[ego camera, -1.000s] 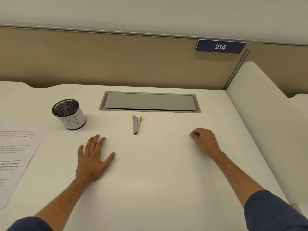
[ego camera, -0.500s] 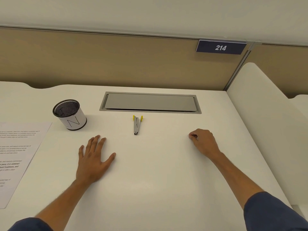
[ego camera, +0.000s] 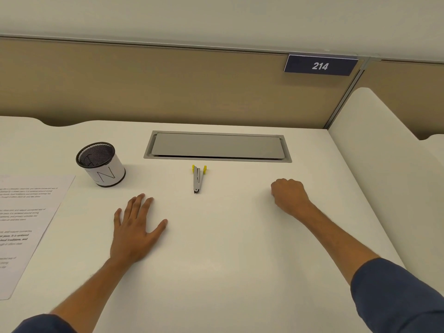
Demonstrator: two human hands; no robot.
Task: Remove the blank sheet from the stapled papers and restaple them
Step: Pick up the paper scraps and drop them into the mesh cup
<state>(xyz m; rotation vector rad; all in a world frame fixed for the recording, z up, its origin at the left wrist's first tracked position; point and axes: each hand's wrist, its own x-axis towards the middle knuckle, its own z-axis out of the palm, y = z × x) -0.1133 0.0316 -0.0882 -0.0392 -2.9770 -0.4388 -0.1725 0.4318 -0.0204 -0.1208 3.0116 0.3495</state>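
White desk [ego camera: 216, 272] under me, tan partition behind. My left hand [ego camera: 134, 231] lies flat, fingers spread; my right hand [ego camera: 289, 197] is curled into a fist, and I can't tell whether it pinches anything. Papers [ego camera: 26, 224] sit at the far left edge, the stapler [ego camera: 197, 180] dead centre. Paper is light, floppy, easily creased, so I'd lift it by a corner.

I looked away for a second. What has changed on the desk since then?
Only the right hand: its fingers curled further under into a closed fist, holding nothing visible. The left hand stays flat on the desk; stapler, papers and mesh cup are unmoved.
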